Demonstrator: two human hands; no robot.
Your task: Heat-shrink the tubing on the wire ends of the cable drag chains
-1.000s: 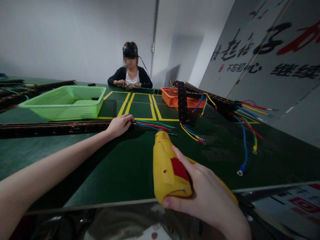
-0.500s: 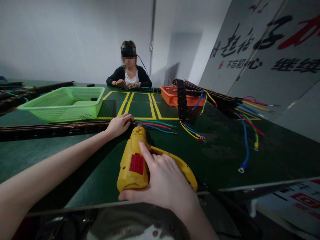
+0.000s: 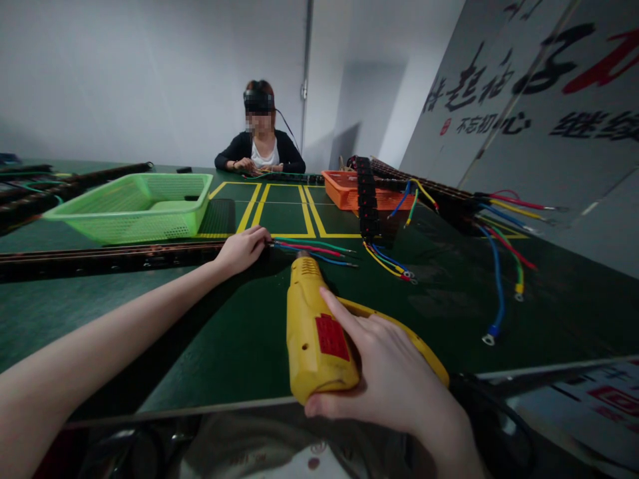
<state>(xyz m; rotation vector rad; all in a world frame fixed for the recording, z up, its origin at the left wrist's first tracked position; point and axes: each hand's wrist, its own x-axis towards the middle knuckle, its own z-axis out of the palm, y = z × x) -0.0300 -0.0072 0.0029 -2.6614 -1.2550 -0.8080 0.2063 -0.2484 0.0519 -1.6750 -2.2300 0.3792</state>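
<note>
A yellow heat gun [image 3: 319,332] with a red label is gripped by my right hand [image 3: 384,366], whose index finger stretches along its side. Its metal nozzle points away from me, close to the colored wires [image 3: 319,249]. My left hand [image 3: 244,249] is closed at the right end of a long black cable chain [image 3: 124,256], where green, red and blue wires come out. The fingers hide the exact spot they pinch. Bare tips finish the wires' free ends.
A green basket [image 3: 134,229] stands behind the chain, and an orange basket [image 3: 344,193] farther right. More cable chains [image 3: 367,199] lie at the right, with lugged wires [image 3: 495,286] near the table edge. Across the table [image 3: 224,352] sits a person [image 3: 262,143] handling wires.
My right hand has moved the heat gun to the right, so its nozzle has shifted from beside my left fingers toward the wires' free ends. My left hand stays at the chain end.
</note>
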